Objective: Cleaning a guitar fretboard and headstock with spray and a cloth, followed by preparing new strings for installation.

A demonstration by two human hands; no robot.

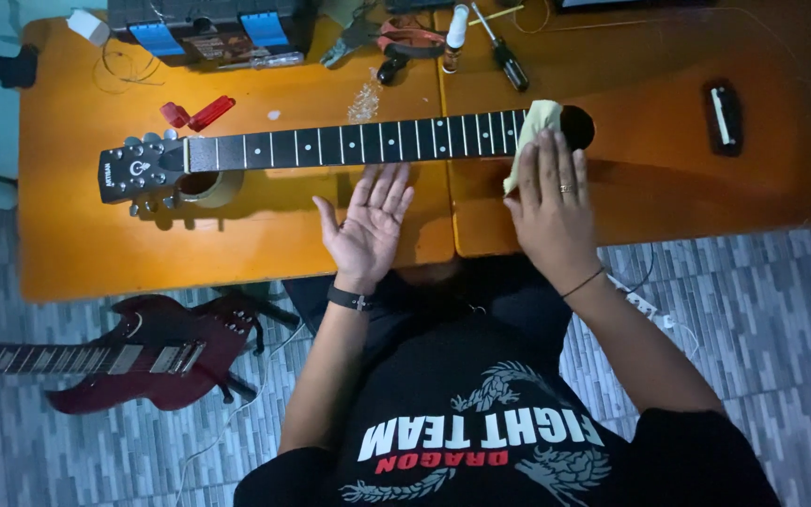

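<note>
An acoustic guitar lies flat across the orange table [96, 244]. Its dark fretboard [349, 145] runs left to the black headstock [133, 171], and its orange body [668, 169] lies on the right with the black bridge [725, 117]. My right hand [551, 202] rests palm down on a pale yellow cloth [535, 122] at the neck's end, beside the soundhole [581, 127]. My left hand [368, 225] hovers palm up with fingers spread, just below the neck's middle, holding nothing.
A tape roll [206, 191] props the neck near the headstock. At the table's back lie a black and blue case [208, 28], red plastic pieces [197, 113], cutters [396, 47], a small bottle [454, 36] and a screwdriver [504, 56]. A red electric guitar [143, 357] lies on the floor.
</note>
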